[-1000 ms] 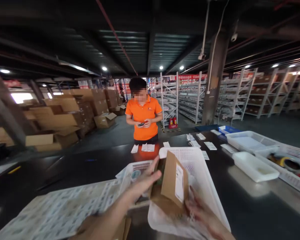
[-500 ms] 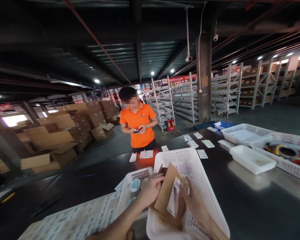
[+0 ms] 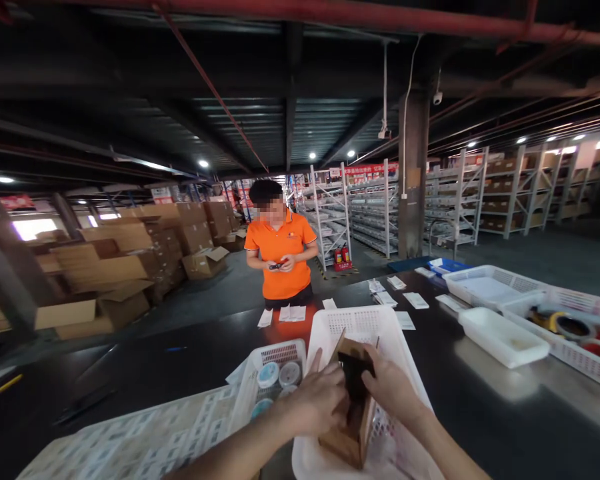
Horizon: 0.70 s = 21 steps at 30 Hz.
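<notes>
**Both hands on an open cardboard box over the white basket**

The left hand (image 3: 320, 400) grips the left side of the small cardboard box (image 3: 353, 407); the right hand (image 3: 387, 387) clasps its right side, fingers curled over the open top. The box stands upright inside the white basket (image 3: 365, 320) on the dark worktop (image 3: 505, 413). At 10 o'clock, a smaller basket (image 3: 275, 363) holds round lids. At 12 o'clock stands a person in an orange shirt (image 3: 280, 257).
</notes>
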### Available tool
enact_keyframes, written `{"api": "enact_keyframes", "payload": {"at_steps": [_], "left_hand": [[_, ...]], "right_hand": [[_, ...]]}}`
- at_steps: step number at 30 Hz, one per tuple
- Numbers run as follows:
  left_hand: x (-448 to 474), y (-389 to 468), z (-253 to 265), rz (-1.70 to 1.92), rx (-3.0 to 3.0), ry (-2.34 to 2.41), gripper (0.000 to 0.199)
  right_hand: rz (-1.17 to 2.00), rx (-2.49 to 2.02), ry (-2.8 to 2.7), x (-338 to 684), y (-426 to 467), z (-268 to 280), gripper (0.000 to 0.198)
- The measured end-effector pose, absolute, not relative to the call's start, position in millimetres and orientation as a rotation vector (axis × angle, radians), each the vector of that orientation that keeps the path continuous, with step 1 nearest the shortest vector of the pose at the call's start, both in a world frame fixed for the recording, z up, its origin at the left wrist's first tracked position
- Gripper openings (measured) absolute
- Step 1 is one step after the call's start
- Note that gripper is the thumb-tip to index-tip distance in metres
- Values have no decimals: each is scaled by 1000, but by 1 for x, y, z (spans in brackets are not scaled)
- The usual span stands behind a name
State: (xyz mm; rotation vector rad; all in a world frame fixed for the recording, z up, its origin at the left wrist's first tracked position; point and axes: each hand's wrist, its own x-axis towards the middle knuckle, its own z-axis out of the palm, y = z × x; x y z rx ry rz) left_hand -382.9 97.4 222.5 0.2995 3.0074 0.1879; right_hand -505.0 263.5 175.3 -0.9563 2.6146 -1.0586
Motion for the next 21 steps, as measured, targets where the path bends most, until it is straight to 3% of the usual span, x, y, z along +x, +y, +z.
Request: {"api": "enact_keyframes", "payload": {"at_steps": [4, 12, 16, 19, 21], "left_hand": [[-387, 102, 253, 367, 356, 3163, 33], [-407, 112, 311, 661, 438, 3297, 30], [-401, 94, 310, 918, 292, 3319, 20], [-381, 79, 311, 1282, 46, 3371, 23], [-358, 75, 304, 1590, -234, 3393, 33]], "right_hand": [[-1233, -922, 2634, -519, 273, 207, 44], [-1218, -1034, 2801, -541, 258, 305, 38], [-1277, -1102, 2730, -544, 256, 319, 52], [-1682, -1096, 2541, -543, 268, 299, 73], [-1895, -853, 2484, -529, 281, 274, 84]]}}
